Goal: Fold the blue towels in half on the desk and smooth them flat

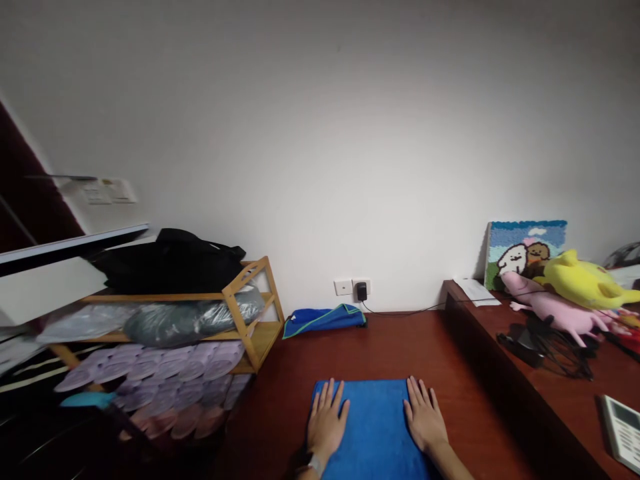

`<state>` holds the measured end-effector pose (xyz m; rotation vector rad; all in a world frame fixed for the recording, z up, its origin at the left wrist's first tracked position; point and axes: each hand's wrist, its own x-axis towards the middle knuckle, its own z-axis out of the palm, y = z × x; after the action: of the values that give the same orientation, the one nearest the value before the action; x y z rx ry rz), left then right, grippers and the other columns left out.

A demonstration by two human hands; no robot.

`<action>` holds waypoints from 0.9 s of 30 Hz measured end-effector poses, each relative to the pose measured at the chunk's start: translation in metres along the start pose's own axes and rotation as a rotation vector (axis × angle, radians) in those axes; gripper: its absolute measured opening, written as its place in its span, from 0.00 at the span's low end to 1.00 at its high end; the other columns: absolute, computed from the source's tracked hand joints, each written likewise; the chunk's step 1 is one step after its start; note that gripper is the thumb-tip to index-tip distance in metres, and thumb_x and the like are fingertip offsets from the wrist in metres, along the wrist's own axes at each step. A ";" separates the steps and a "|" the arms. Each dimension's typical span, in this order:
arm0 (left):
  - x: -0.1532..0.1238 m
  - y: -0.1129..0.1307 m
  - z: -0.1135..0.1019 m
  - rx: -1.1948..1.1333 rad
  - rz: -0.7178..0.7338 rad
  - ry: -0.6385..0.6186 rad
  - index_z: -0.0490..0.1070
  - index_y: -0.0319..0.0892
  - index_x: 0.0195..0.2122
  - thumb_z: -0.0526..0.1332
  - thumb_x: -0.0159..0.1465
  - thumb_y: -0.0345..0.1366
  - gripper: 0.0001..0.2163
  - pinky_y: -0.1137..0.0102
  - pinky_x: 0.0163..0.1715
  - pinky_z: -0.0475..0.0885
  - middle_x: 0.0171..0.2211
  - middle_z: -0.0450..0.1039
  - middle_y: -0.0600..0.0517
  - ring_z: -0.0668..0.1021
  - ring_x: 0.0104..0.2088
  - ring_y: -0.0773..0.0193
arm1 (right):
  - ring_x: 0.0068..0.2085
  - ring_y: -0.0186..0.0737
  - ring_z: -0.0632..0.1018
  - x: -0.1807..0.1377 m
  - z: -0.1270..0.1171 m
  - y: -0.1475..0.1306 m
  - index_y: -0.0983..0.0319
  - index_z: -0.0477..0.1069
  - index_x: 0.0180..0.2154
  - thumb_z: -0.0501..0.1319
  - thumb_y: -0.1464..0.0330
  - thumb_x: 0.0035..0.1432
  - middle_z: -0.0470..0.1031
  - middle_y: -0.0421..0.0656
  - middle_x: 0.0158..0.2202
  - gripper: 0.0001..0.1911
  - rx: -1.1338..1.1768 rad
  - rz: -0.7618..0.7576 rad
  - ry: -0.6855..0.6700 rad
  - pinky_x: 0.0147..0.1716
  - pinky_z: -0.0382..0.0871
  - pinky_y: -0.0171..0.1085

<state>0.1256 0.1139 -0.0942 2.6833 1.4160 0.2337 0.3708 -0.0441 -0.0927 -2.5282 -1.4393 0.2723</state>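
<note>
A blue cloth (376,427) lies spread flat on the reddish-brown wooden table (400,347), its near end cut off by the bottom of the view. My left hand (327,421) rests palm down on the cloth's left edge, fingers stretched forward and thumb apart. On the opposite edge my right hand (425,417) lies flat too, fingers slightly spread. Neither hand grips anything. A second blue cloth with green trim (325,321) lies bunched against the wall.
A black plug (361,291) sits in the wall socket, its cable running right. On the raised right surface are plush toys (555,310), a dog picture (525,253), tangled cables (555,350) and a calculator-like device (624,433). A wooden rack (260,333) with slippers stands left.
</note>
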 end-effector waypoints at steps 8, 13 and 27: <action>-0.003 -0.047 0.000 0.055 -0.050 0.055 0.52 0.48 0.72 0.43 0.73 0.54 0.29 0.48 0.70 0.54 0.73 0.50 0.50 0.55 0.72 0.50 | 0.74 0.42 0.44 0.008 0.011 0.001 0.61 0.42 0.73 0.36 0.53 0.70 0.43 0.36 0.75 0.36 0.017 -0.004 0.029 0.73 0.37 0.49; 0.001 -0.004 -0.006 0.042 0.056 0.135 0.52 0.46 0.72 0.43 0.74 0.48 0.27 0.49 0.71 0.51 0.73 0.50 0.49 0.54 0.73 0.51 | 0.74 0.43 0.43 0.004 0.006 -0.001 0.62 0.40 0.73 0.34 0.52 0.70 0.41 0.36 0.75 0.36 0.011 -0.003 0.008 0.73 0.37 0.48; -0.003 0.038 0.019 -0.070 0.164 -0.027 0.47 0.51 0.72 0.40 0.73 0.55 0.29 0.49 0.71 0.54 0.73 0.47 0.53 0.54 0.73 0.52 | 0.74 0.43 0.45 0.009 0.012 0.002 0.62 0.42 0.72 0.34 0.55 0.69 0.42 0.35 0.74 0.35 0.008 -0.024 0.020 0.73 0.40 0.49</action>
<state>0.1580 0.0900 -0.1076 2.7358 1.1587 0.2536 0.3740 -0.0364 -0.1049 -2.4987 -1.4571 0.2467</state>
